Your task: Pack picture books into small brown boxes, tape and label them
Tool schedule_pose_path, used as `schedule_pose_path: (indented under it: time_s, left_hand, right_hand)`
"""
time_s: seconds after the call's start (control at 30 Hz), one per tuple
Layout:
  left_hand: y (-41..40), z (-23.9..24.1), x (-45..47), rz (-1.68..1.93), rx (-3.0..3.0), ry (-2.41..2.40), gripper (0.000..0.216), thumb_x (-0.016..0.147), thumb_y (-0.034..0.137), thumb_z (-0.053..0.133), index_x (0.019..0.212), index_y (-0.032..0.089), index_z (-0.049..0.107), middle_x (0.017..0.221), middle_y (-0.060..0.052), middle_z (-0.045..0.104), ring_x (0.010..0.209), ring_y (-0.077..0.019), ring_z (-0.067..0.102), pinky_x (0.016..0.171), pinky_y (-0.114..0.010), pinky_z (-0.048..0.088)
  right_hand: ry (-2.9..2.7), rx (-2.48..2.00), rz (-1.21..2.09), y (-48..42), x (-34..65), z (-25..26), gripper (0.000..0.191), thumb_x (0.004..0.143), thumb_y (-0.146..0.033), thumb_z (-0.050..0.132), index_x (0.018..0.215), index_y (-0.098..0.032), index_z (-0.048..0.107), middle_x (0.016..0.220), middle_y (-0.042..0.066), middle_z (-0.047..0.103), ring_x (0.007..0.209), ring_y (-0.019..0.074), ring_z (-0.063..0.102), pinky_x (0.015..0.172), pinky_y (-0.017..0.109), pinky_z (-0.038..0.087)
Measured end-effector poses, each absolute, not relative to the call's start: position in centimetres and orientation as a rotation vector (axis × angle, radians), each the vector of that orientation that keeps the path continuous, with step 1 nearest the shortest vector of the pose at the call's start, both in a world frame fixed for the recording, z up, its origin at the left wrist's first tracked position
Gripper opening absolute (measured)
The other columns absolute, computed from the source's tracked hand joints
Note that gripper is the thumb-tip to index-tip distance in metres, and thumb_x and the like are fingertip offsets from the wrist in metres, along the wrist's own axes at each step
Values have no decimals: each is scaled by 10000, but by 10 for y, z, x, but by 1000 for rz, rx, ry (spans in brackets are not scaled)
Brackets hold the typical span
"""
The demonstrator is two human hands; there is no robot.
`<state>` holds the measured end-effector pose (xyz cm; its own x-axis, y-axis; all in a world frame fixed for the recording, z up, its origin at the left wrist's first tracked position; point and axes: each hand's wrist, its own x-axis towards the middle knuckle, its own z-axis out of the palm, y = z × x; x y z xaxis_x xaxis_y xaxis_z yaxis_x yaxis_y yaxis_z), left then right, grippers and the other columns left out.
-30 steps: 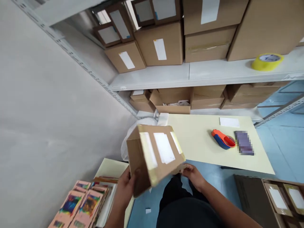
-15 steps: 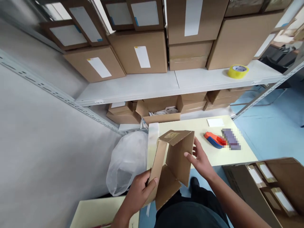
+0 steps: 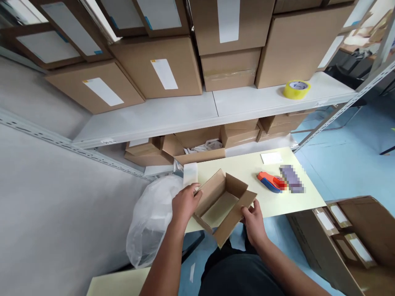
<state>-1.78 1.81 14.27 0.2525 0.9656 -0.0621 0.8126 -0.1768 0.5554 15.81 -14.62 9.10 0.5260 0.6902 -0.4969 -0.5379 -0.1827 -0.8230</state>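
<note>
A small brown cardboard box is held tilted over the near edge of the pale yellow table. Its open side faces up toward me, and its flaps stand out. My left hand is closed on the left flap, thumb on the inner face. On the opposite side my right hand pinches the right flap between thumb and fingers. To the right, on the tabletop, lie a red and blue tape dispenser, a blurred purple item and a white card.
Shelves behind the table carry several cartons and a yellow tape roll. A clear plastic bag hangs left of the table. At lower right stands a large open carton with small labelled boxes inside.
The box has turned from upright and side-on to tilted with its opening facing me. My left hand has moved up to the left flap; my right hand has moved lower.
</note>
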Motion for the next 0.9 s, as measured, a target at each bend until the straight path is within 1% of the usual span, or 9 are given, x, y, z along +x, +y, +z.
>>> schedule_pose_path:
  time_s: [0.1,0.23,0.4,0.5,0.6,0.7,0.77,0.83,0.9]
  left_hand:
    - [16,125,-18,761,1822,1784,369,885,465,599,1176,266,709,1001,-66,754,862,-234,670,799,-323,478]
    - [-17,86,-26,1241,1332,1857,526,984,555,437,1367,224,579,1307,-106,648,1152,-241,628,996,-351,475]
    - [-69,43,-23,1285,989,1735,646,988,667,370,1487,260,430,1505,-108,509,1400,-244,486,1131,-359,418]
    - [-73,39,-13,1221,941,1685,680,921,673,532,1457,259,469,1483,-112,545,1379,-270,514,1116,-391,450]
    - [-58,41,0,1099,969,1647,707,803,556,746,1397,239,532,1295,-117,677,1203,-286,647,1007,-411,533]
    - [-38,41,8,1035,1051,1638,548,766,475,775,1218,196,643,1144,-110,736,1101,-288,689,981,-428,539]
    - [-27,40,9,1019,1100,1622,471,767,461,760,1138,188,664,1118,-106,742,1092,-287,688,995,-438,524]
    - [-19,40,7,997,1142,1588,481,765,456,757,1147,184,653,1124,-103,738,1095,-281,682,1008,-438,509]
    - [-13,41,5,966,1185,1544,509,770,461,750,1180,184,632,1150,-101,728,1108,-271,672,1021,-428,494]
  right_hand:
    - [-80,-1363,1090,-148,162,86,558,743,-343,720,1254,-295,501,1043,33,716,891,247,713,640,330,599]
    - [-61,-1344,1162,-149,168,87,615,717,-373,748,1276,-316,498,1044,26,707,935,264,709,652,349,607]
    - [-96,-1344,1255,-146,178,84,577,752,-398,733,1274,-312,502,1080,35,700,963,260,705,679,350,608]
    - [-172,-1359,1311,-146,179,80,547,733,-406,748,1216,-293,520,1059,32,699,883,241,706,653,344,602]
    - [-239,-1384,1386,-153,178,78,543,695,-455,788,1142,-266,545,1005,33,699,780,224,696,611,343,596]
    - [-296,-1378,1490,-164,195,77,540,673,-498,829,1090,-238,605,930,29,695,713,218,696,635,366,603]
    - [-307,-1388,1475,-167,223,75,479,712,-543,802,1029,-213,663,865,27,686,706,217,700,694,385,605]
    - [-279,-1450,1304,-160,258,73,432,780,-599,722,931,-195,699,804,28,672,713,209,688,747,393,599]
    - [-291,-1523,1100,-141,291,71,407,794,-590,709,910,-200,710,799,29,672,752,211,672,792,412,591]
